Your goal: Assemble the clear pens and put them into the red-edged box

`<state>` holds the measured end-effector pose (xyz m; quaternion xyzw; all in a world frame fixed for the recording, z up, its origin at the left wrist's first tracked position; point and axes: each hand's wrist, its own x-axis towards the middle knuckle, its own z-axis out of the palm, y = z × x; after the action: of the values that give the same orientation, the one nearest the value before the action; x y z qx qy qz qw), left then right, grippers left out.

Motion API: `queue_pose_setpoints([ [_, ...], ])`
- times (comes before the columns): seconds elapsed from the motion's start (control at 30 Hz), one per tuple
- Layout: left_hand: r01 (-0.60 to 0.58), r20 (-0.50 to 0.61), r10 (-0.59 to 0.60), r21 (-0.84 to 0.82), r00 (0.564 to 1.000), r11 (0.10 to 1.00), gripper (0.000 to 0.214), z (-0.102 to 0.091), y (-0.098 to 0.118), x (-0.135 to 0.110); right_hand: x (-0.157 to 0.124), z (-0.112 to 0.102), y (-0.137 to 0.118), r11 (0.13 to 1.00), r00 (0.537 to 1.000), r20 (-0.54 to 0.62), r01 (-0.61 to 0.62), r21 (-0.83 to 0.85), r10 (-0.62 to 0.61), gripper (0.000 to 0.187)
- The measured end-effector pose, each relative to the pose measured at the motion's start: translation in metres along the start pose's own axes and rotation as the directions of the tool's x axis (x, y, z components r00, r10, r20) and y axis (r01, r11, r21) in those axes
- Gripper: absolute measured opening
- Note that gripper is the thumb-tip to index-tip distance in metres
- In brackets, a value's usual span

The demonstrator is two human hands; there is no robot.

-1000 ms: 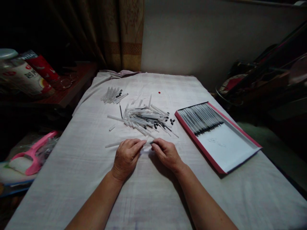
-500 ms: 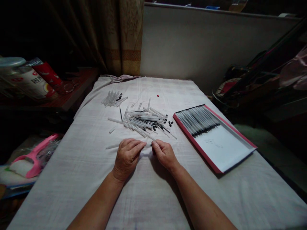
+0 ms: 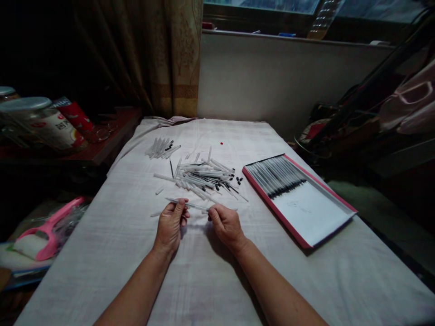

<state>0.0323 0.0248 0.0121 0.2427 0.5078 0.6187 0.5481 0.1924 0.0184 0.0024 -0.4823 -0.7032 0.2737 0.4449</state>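
- Slim clear-plastic pen tube (image 3: 195, 206): long axis runs nearly sideways on my feed, thin tip pointing left and slightly away from the person, other end angled toward the right hand.
- It's up front, spanning the gap between the bare left hand (image 3: 170, 226) and bare right hand (image 3: 227, 224).
- Left hand pinches it between thumb and forefinger, lower fingers loosely curled. Right hand is folded in tight, thumb pressed on the right end; I can't tell exactly where that end stops.
- Tube looks smooth, straight and see-through.
- Beyond the hands I've got a messy pile of clear and black pen parts (image 3: 204, 174) on wrinkled white cloth (image 3: 204, 280).
- Off right: shallow red-edged rectangular box (image 3: 309, 217), white inside, with a neat row of clear black-ended pens (image 3: 277, 174).
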Motion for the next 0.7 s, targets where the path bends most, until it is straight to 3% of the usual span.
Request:
queue_pose_setpoints([
  [0.2,0.026,0.069,-0.023,-0.047,0.997,0.999,0.05,0.001,0.002,-0.002,-0.001,0.005,0.002,0.982,0.989,0.042,-0.143,0.123,0.139,0.041],
  [0.37,-0.006,0.064,0.012,-0.091,0.998,0.996,0.047,-0.003,0.006,0.001,0.0,0.0,0.005,0.99,0.993,0.067,-0.103,0.091,0.097,0.038],
  [0.57,-0.044,0.093,0.05,-0.067,0.994,0.997,0.042,-0.01,0.011,0.006,0.008,-0.018,0.023,0.96,0.996,-0.088,-0.026,-0.277,0.002,0.02],
  [0.7,-0.037,0.117,0.041,-0.035,0.992,0.999,0.044,-0.01,0.009,0.005,0.016,-0.017,0.033,0.922,0.999,-0.024,0.012,-0.386,-0.023,0.015],
])
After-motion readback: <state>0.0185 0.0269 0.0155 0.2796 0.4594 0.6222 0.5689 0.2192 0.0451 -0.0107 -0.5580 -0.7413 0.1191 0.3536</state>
